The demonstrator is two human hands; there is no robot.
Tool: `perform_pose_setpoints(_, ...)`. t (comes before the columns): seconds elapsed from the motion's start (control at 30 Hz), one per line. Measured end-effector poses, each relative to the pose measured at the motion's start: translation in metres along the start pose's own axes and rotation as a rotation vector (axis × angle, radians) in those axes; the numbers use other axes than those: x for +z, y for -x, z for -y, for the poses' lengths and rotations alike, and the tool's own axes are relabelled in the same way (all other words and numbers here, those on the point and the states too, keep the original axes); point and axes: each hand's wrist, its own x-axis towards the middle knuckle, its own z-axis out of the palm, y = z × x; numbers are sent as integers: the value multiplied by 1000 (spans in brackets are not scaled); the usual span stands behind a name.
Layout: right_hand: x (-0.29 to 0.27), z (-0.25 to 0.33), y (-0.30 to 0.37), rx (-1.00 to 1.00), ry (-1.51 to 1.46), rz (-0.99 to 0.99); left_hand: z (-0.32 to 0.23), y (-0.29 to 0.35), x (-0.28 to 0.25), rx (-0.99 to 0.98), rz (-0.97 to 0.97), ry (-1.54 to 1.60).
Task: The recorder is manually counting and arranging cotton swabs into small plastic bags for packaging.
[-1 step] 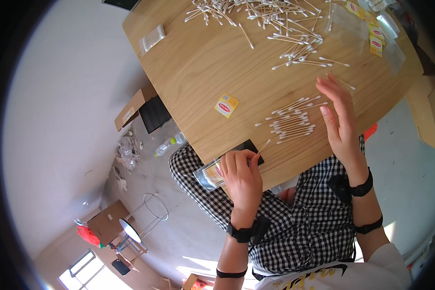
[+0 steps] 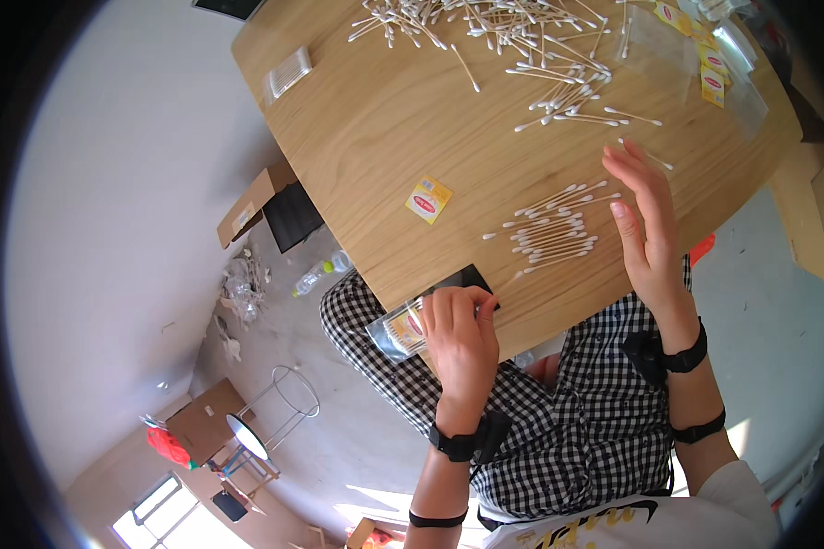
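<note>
My left hand (image 2: 460,339) is closed at the table's near edge, over a black flat object (image 2: 467,277). Its thumb and forefinger pinch a cotton swab, of which only a pale, smeared tip (image 2: 519,274) shows beyond the fingers. Beside and partly under that hand lies a clear plastic bag (image 2: 394,334) with cotton swabs and a yellow card inside. My right hand (image 2: 648,224) is raised and open, fingers apart and holding nothing. To its left, a roughly aligned row of cotton swabs (image 2: 549,233) lies on the wooden table (image 2: 366,156).
A loose yellow card (image 2: 428,199) lies mid-table. A big heap of cotton swabs (image 2: 522,37) covers the far side. Further yellow cards (image 2: 712,87) and clear bags (image 2: 659,50) are at the far right, and a packed bag of swabs (image 2: 290,73) at the far left.
The swab at my left fingertips was distinct and is now a faint smear, with the fingers shifted slightly. My right hand has moved a little to the right.
</note>
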Motion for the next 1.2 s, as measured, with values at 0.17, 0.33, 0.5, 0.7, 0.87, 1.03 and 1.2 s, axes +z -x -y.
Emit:
perform_pose_setpoints(0.17, -4, -4, 3, -2, 14, -12, -26, -8, 11, 285, 112, 67)
perform_pose_setpoints(0.33, 1, -9, 6, 92, -173, -80, -43, -29, 30, 241, 32, 55)
perform_pose_setpoints(0.5, 8, -11, 9, 262, -572, -186, -60, -38, 46, 330, 161, -105)
perform_pose_setpoints(0.7, 26, 1, 4, 236, -694, -103, -59, -30, 60, 302, 247, -186)
perform_pose_setpoints(0.87, 31, 7, 3, 199, -677, -44, -60, -24, 64, 291, 199, -192)
perform_pose_setpoints(1.03, 17, 2, -4, 242, -615, -134, -59, -23, 47, 221, 180, -122)
perform_pose_setpoints(1.2, -6, 1, -8, 85, -61, 39, -48, -13, 27, 140, 182, -149)
